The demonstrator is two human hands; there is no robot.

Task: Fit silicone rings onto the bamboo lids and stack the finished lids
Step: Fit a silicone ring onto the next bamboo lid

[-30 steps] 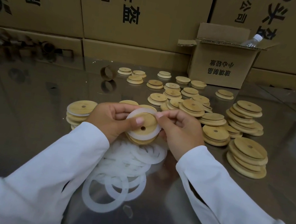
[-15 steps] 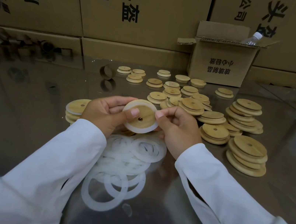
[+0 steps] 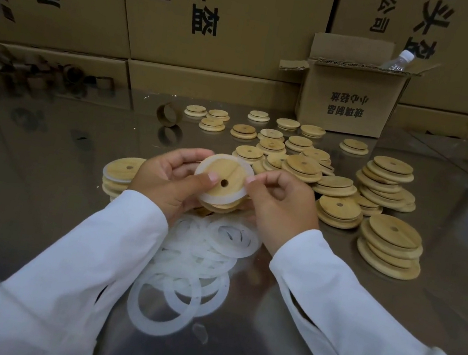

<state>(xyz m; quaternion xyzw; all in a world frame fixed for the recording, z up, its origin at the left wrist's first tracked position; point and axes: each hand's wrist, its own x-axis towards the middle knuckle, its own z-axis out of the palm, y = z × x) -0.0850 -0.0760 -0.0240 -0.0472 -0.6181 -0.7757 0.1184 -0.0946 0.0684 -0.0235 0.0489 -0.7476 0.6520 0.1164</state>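
Note:
Both hands hold one round bamboo lid [image 3: 228, 173] with a small centre hole, tilted toward me, a white silicone ring [image 3: 217, 198] lying around its inner face. My left hand [image 3: 171, 181] grips its left side, thumb pressed near the hole. My right hand [image 3: 281, 206] pinches the ring at the lid's right edge. Under my hands lies a heap of loose silicone rings [image 3: 194, 266]. A short stack of ringed lids [image 3: 118, 174] stands to the left. Bare bamboo lids [image 3: 388, 241] lie stacked and scattered to the right and behind.
The work surface is a shiny metal table [image 3: 40, 192]. An open cardboard box [image 3: 345, 103] with a plastic bottle [image 3: 398, 59] stands at the back right. Large cartons [image 3: 221, 15] wall off the back. A cardboard tube ring [image 3: 169, 114] stands behind my hands.
The lid rose off the pile below and tilted toward me. The ring has gone from half stretched over the lid to seated around it. Both hands stayed on it.

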